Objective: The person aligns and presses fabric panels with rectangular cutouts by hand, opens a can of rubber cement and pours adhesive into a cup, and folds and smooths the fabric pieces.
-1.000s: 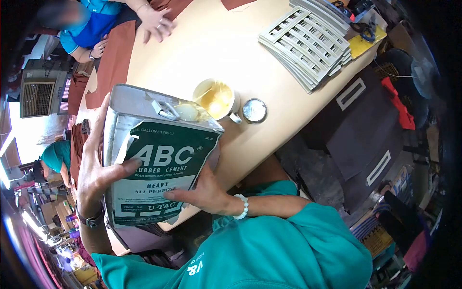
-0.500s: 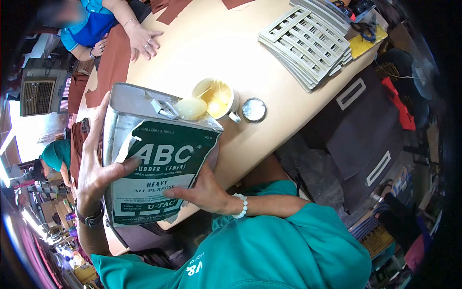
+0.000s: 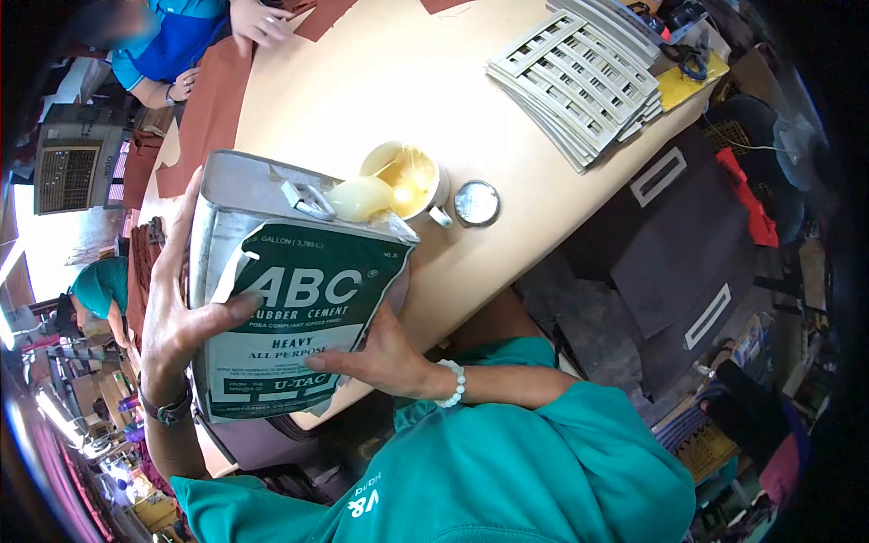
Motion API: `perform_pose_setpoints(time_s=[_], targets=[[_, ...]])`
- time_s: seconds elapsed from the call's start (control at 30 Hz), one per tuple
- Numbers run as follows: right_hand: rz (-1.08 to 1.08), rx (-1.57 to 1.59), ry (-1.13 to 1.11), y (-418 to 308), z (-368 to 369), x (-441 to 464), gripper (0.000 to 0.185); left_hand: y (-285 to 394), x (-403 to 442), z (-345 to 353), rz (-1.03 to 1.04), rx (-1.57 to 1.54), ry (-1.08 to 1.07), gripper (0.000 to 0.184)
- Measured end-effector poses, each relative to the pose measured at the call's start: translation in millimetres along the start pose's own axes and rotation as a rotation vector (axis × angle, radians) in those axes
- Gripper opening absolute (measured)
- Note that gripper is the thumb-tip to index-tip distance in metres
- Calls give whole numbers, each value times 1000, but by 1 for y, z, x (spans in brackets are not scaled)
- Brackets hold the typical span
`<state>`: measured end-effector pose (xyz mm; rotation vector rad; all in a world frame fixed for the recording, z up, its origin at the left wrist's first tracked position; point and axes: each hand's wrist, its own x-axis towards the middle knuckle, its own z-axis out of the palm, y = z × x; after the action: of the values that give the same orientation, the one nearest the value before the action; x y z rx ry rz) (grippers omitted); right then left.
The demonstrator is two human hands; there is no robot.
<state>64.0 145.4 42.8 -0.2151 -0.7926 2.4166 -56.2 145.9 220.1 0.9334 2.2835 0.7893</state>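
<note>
A large metal can of rubber cement (image 3: 299,281) with a green and white label is tilted over the table. My left hand (image 3: 181,317) grips its left side, thumb across the label. Around the lower right edge of the can my right hand (image 3: 385,357) is wrapped, its thumb on the label too. Thick pale yellow cement (image 3: 360,197) bulges from the can's spout into a white mug (image 3: 441,192), which holds more of the yellow cement. The mug's handle points toward me. Beside it lies a round metal lid (image 3: 477,204).
A stack of pale slotted templates (image 3: 575,86) lies on the table (image 3: 534,204), near scissors (image 3: 692,61) on a yellow block. Across the table, a co-worker's hand (image 3: 258,23) is beside brown sheets (image 3: 213,109). Dark panels with white rectangular frames (image 3: 661,176) are at the right.
The can and both my hands stay nearly in place, with cement still at the spout. The co-worker's hand has drawn back toward the top edge.
</note>
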Motion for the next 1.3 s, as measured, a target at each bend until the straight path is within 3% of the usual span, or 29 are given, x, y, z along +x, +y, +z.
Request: perform_pose_setpoints(time_s=[0.63,0.87,1.0,1.03,1.2,1.3], targets=[[25,32,14,3,0,1,79,-4,3,-4,82,188,-14,106],[40,-42,-12,-1,-2,2,75,-6,0,-1,49,31,-7,104],[29,-90,-38,-11,-10,9,91,-21,-3,-8,99,-19,-8,98],[-5,-142,-47,-16,-11,11,95,-19,-9,-6,107,-24,51,89],[-74,-353,-34,-36,-11,15,114,-81,-13,-37,254,34,65,74],[-120,-455,-65,-42,-12,14,116,-118,-26,-38,235,-249,5,66]])
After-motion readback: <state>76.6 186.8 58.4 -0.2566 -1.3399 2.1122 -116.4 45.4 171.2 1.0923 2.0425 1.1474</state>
